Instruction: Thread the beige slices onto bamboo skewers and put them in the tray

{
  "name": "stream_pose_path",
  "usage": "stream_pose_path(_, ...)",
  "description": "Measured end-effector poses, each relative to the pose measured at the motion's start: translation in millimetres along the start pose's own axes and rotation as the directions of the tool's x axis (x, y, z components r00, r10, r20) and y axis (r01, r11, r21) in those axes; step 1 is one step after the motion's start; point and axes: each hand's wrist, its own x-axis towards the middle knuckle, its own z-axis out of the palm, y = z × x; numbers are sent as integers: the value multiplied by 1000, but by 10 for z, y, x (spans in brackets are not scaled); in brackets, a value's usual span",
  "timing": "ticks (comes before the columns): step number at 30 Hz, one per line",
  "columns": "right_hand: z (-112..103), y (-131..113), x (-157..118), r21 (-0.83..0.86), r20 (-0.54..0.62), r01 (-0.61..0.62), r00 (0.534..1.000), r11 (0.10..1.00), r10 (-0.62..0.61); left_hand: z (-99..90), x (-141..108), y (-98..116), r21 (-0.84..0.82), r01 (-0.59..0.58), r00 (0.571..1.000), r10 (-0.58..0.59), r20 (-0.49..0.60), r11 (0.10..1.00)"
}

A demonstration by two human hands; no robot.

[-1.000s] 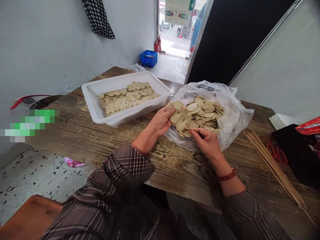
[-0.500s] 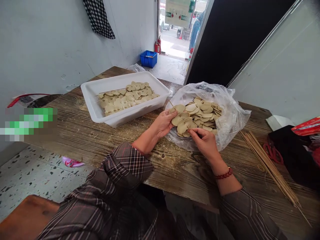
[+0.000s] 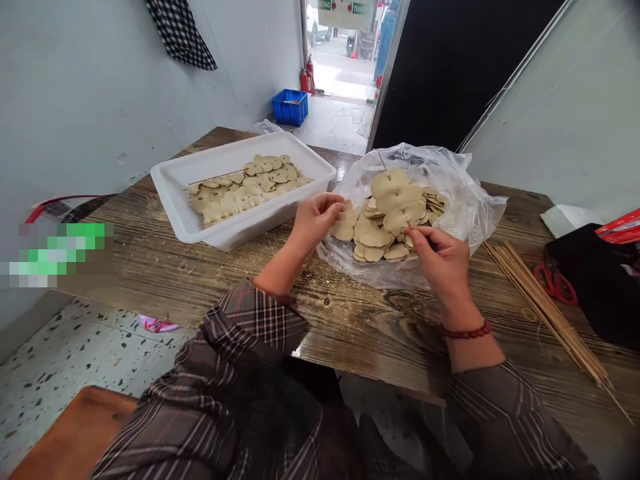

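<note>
My right hand (image 3: 444, 261) pinches the lower end of a thin wooden skewer (image 3: 383, 161). Several flat, round beige slices (image 3: 396, 193) are threaded on it, and its far tip pokes out beyond them. Between the thumb and fingers of my left hand (image 3: 315, 223) is a single loose slice (image 3: 345, 225), apart from the skewer. Both hands are over an opened clear plastic bag (image 3: 483, 210) with a heap of similar slices (image 3: 373, 237). To the left, a white plastic tub (image 3: 227, 235) contains skewered slices (image 3: 250, 193) laid in rows.
A bundle of bare wooden skewers (image 3: 547, 310) lies on the wooden table (image 3: 240, 273) at right, beside red-handled scissors (image 3: 555, 283) and a black box-like item (image 3: 590, 287). Beyond the table, a blue crate (image 3: 291, 108) stands on the floor near the glass door.
My right hand has moved right with the skewer, away from my left hand. My left hand has let go of the threaded slices and now holds one loose slice. The view has shifted slightly.
</note>
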Motion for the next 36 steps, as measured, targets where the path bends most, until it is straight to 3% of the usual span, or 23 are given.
stream_pose_path(2,-7,23,4,-1,-14,-7,1000,1000,7,-31,26,-36,262,-100,995,93,41,960)
stream_pose_path(6,-7,31,4,-19,-8,-22,1000,1000,22,-80,33,-78,615,-299,954,212,212,730)
stream_pose_path(9,-5,13,7,-9,-6,-19,1000,1000,19,-100,11,-79,711,-364,931,241,273,602)
stream_pose_path(13,-11,1,15,9,-12,-20,1000,1000,20,-94,1,-53,751,-373,927,254,275,545)
stream_pose_path(16,-13,13,25,7,-15,-23,1000,1000,23,-77,22,-25,725,-384,923,260,283,572)
stream_pose_path(21,-8,19,39,18,-33,-22,999,1000,23,-22,30,-7,384,-241,956,151,250,892)
stream_pose_path(24,-8,7,47,31,-36,-9,999,999,10,57,-8,-17,156,-105,975,71,211,982)
stream_pose_path(27,-6,-11,57,33,-42,8,999,999,-6,173,-38,-52,43,-28,985,21,173,999)
stream_pose_path(30,1,-38,62,33,-44,18,999,999,-16,285,-37,-122,48,-51,985,42,169,998)
stream_pose_path(33,8,-61,61,34,-30,16,999,999,-15,346,-30,-191,230,-204,975,175,139,952)
stream_pose_path(36,8,-65,60,38,-24,9,1000,999,-8,342,-60,-195,479,-386,923,329,202,788)
